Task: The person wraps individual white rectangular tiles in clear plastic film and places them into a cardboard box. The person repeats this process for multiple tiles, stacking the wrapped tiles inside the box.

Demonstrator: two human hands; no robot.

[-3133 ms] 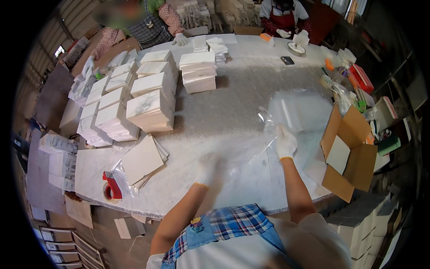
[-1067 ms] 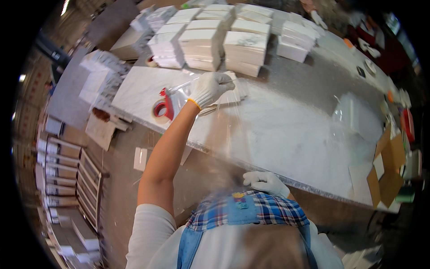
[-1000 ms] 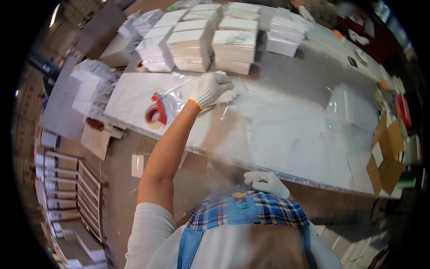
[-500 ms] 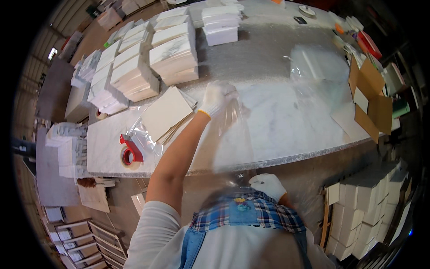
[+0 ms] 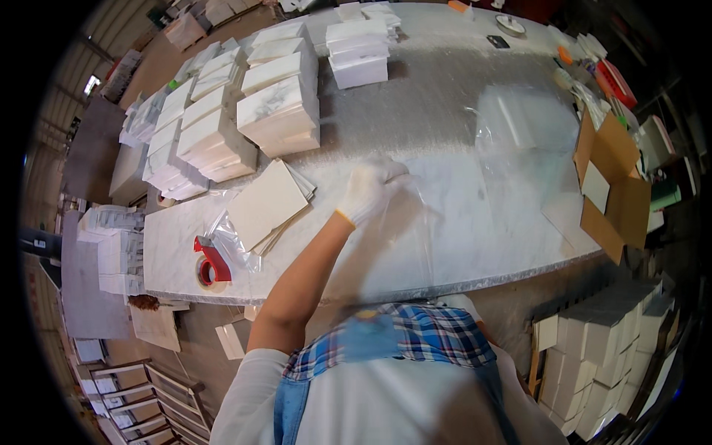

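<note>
My left hand, in a white knit glove with a yellow cuff, is closed on the upper end of a clear plastic bag over the marble slab. The film hangs toward the near edge of the slab. My right hand, also gloved, is low at that edge; the plaid and denim clothing on my chest hides its fingers. Left of my left forearm, cream cardboard sheets lie fanned out, partly on crumpled clear film. Close by is a red tape dispenser.
Stacks of white marble tiles stand at the back left. Clear plastic bags are piled at the right, beside an open cardboard box. White boxes are stacked at the lower right, below the slab's edge.
My left hand has moved slightly right and nearer with the plastic bag. My right hand has slipped mostly behind my clothing. The head view has shifted a little.
</note>
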